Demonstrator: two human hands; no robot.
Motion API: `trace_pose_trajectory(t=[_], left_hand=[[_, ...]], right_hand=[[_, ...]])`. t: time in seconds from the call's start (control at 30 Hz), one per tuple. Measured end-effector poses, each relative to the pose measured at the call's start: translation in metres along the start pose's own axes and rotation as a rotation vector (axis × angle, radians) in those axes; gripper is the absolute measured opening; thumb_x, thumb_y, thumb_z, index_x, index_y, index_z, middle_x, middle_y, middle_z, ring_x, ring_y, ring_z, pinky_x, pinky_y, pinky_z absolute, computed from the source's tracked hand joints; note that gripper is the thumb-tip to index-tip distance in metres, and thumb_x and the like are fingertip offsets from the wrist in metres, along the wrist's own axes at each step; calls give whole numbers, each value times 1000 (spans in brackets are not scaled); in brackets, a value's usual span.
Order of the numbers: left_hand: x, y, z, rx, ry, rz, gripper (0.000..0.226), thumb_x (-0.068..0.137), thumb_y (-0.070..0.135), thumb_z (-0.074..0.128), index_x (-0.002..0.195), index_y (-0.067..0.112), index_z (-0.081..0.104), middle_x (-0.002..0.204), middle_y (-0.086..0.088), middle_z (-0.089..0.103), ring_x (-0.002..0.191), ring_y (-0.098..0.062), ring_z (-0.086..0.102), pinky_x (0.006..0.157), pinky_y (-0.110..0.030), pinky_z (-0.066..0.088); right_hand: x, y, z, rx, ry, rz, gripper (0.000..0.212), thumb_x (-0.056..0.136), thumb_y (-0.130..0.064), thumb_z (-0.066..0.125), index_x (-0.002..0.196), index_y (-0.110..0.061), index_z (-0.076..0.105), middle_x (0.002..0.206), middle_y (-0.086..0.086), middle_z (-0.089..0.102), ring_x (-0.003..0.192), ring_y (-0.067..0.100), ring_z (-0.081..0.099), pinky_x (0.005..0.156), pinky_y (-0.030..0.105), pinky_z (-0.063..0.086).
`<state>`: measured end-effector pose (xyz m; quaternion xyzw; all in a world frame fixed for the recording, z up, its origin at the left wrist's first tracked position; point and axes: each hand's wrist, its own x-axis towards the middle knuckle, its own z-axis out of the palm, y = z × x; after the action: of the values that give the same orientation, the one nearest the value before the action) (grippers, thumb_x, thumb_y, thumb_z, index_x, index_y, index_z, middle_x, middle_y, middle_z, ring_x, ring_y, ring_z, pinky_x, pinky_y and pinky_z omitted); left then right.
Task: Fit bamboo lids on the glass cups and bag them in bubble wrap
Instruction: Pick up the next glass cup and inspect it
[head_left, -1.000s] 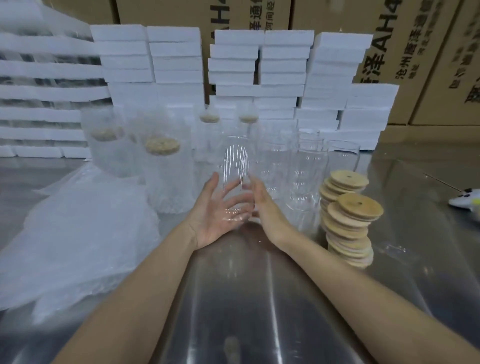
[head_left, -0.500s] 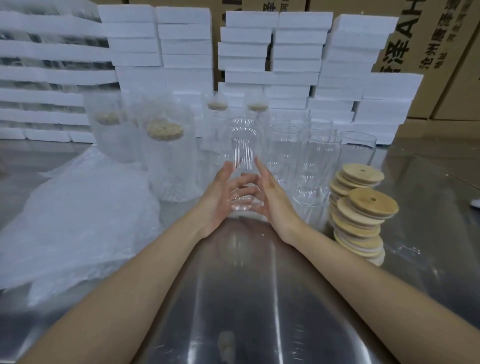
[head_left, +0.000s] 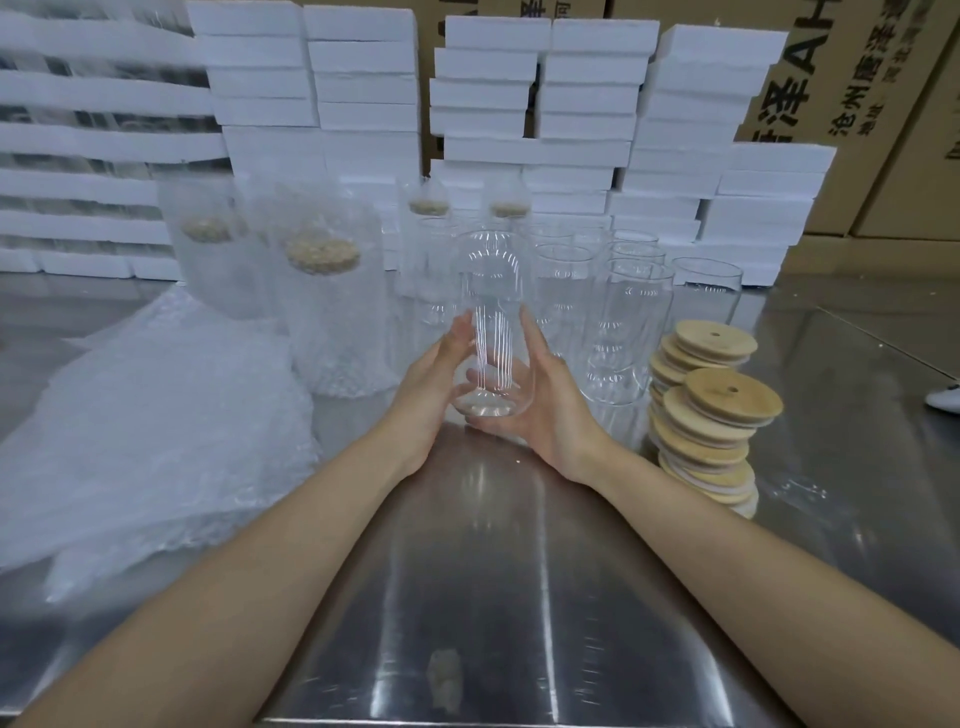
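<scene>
Glass cup (head_left: 491, 322): from the head camera we see it clear and without a lid, near the middle of a shiny steel table (head_left: 467, 597).

At the far edge of the table, white foam boxes (head_left: 571, 104) are stacked in columns, with brown printed cartons (head_left: 857, 78) behind them. On the left lies a loose heap of bubble wrap (head_left: 145, 431). Just beyond it stand bagged cups (head_left: 332, 312), their lids showing dimly through the wrap. Right of centre a cluster of bare empty cups (head_left: 628, 322) stands upright. Just right of those are two leaning stacks of bamboo lids (head_left: 711, 415).

We hold the cup between both hands. The left hand (head_left: 431, 384) lies against its left side with the thumb pointing up. The right hand (head_left: 550, 405) clasps its right side, and fingers show through the glass, wrapped behind the lower part. The cup's mouth is up, its base low between the palms. We cannot tell whether the base touches the table.
</scene>
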<state>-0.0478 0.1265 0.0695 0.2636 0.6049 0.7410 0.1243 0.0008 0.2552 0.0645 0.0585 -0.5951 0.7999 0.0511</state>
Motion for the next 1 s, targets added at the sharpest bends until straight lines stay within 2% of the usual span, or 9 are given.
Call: trace_pose_trajectory(t=[0.1,0.17,0.3,0.4,0.47,0.57,0.7,0.9,1.0], left_hand=[[0,-2,-2,105,184,17,42,77,70,48,101,39,62,115,16,64,93,10,58,84,-20,45],[1,-5,-4,191,301,83,28,92,52,50,92,29,66,94,9,65,79,0,59,76,-22,44],[1,-9,-2,199,251,127,25,103,33,41,114,26,62,101,7,67,87,0,63,76,-19,44],[0,-12,2,226,109,55,33,97,52,35,120,35,52,116,10,62,103,-1,60,77,-13,40],[-3,-13,3,245,7,14,65,84,70,38,134,29,46,126,13,56,102,10,58,73,-7,43],[-4,-11,4,177,-4,-14,83,77,67,59,145,24,36,116,23,61,93,20,58,73,-10,46],[2,-8,1,-96,-10,-93,58,77,53,60,125,22,56,103,10,71,103,-10,65,84,-31,53],[6,-9,1,-248,-49,-110,75,81,43,66,147,22,38,87,6,68,74,-10,68,71,-25,52],[11,-11,0,-188,-46,-87,60,94,50,47,147,26,37,91,0,70,80,-16,66,85,-33,50]], right_hand=[[1,4,-1,-66,85,-84,55,103,-30,38,148,-49,13,116,6,56,89,17,69,89,46,56],[0,7,-1,-179,150,-137,68,102,-21,45,148,-51,5,116,5,51,92,11,66,89,46,56],[-2,8,-2,-362,250,-268,83,92,-19,63,153,-32,10,111,10,43,95,11,56,75,29,57],[-1,7,-3,-432,260,-260,89,86,-23,69,153,-30,12,104,9,35,90,10,46,67,18,50],[-2,5,-4,-423,257,-222,89,85,-31,67,153,-32,10,104,8,34,92,14,45,61,16,50],[-3,3,-4,-406,242,-179,70,92,-49,46,152,-41,10,111,4,38,90,10,50,65,20,53],[-1,-1,-4,-159,228,-97,35,102,-46,36,135,-36,45,106,1,55,84,14,59,66,31,56],[-4,-1,-3,-66,131,7,48,102,-47,27,132,-17,50,116,5,59,103,18,63,86,36,56],[-5,0,-2,5,87,4,56,96,-50,35,137,-12,41,127,9,60,108,21,63,88,45,56]])
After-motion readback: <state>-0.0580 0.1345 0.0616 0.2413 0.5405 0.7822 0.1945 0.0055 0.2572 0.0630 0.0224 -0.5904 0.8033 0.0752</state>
